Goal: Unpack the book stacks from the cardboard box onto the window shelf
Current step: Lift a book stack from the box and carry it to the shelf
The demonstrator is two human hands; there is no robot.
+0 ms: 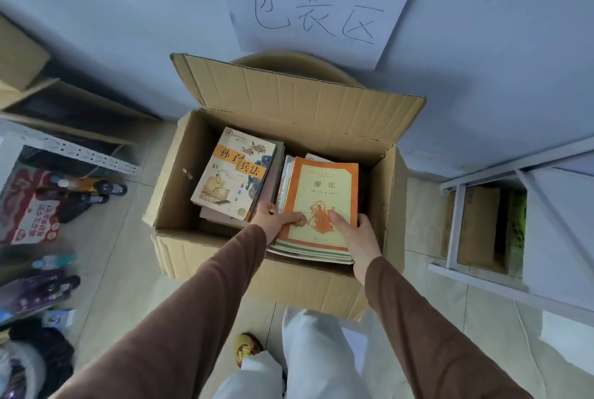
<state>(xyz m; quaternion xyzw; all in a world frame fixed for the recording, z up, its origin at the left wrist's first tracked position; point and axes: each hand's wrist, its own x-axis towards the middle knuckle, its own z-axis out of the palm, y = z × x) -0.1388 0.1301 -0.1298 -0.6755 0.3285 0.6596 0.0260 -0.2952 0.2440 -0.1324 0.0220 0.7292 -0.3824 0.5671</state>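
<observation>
Gripping the right-hand book stack (321, 205) at its near corners, left hand (273, 221) and right hand (356, 231) apart, long axis running away from the person inside the cardboard box (225, 257)

A white paper sign (316, 9) hangs on the wall above the cardboard box (180, 170), handwritten in big strokes: 包装区. Down in the box, the left book (236, 173) carries orange bands reading 孙子兵法. Beside it, the orange-bordered book (323, 196) shows 童年 on its pale cover, with a smaller line beneath too fine to read. The red package (30, 209) at the left edge bears blurred, unreadable print.
</observation>
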